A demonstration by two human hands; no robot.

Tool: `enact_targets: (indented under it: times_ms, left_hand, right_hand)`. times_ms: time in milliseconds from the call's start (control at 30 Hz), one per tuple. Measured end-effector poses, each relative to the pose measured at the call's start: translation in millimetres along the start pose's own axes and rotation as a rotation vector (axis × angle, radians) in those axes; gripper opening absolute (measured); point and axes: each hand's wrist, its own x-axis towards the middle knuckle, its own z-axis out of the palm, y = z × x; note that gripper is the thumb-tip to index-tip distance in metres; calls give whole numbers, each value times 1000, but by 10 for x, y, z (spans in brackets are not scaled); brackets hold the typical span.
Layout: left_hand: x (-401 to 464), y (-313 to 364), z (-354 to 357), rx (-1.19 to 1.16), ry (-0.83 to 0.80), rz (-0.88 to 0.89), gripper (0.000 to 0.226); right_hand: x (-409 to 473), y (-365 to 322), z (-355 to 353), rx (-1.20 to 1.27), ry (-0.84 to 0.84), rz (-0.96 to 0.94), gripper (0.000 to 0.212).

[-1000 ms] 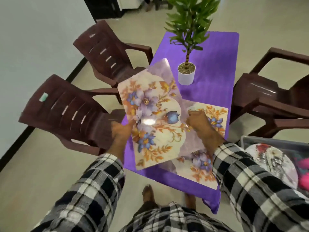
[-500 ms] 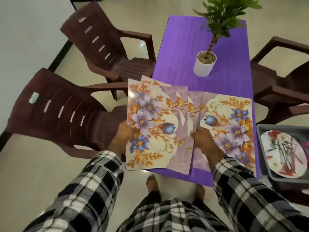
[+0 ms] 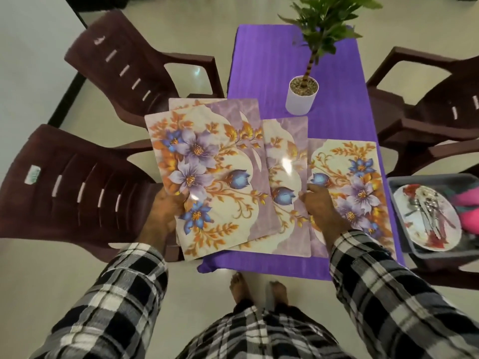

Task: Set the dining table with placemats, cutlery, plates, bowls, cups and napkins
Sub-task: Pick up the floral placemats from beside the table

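Several floral placemats are fanned out over the near end of the purple table [image 3: 272, 60]. My left hand [image 3: 166, 211] grips the left edge of the top placemat [image 3: 207, 177], with another one showing behind it. My right hand [image 3: 321, 206] pinches the right edge of a middle placemat [image 3: 285, 174]. A further placemat [image 3: 355, 182] lies flat on the table's right side, partly under my right hand. A grey bin [image 3: 399, 229] at the right holds a floral plate [image 3: 440, 237] with cutlery [image 3: 425, 211] on it.
A potted plant [image 3: 302, 97] in a white pot stands mid-table. Two dark brown plastic chairs [image 3: 77, 182] sit on the left, others [image 3: 427, 112] on the right. Pink items [image 3: 470, 216] lie in the bin. My bare feet [image 3: 259, 288] are at the table's near edge.
The placemats came down from a raised tilt and now spread flatter and wider apart. My right hand has drawn a middle mat to the right. The view shifted closer over the table.
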Motion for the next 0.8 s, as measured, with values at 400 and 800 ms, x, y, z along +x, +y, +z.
enact_targets:
  times_ms: [400,800]
  left_hand:
    - [-298,-146,-179,-33,-3,11,28]
    - [-198,-115,-174,22,-25,-5,44]
  right_hand:
    - [-59,-188,162,-242,-79,30,57]
    - [-163,-45,262,-893,-191,-299,102]
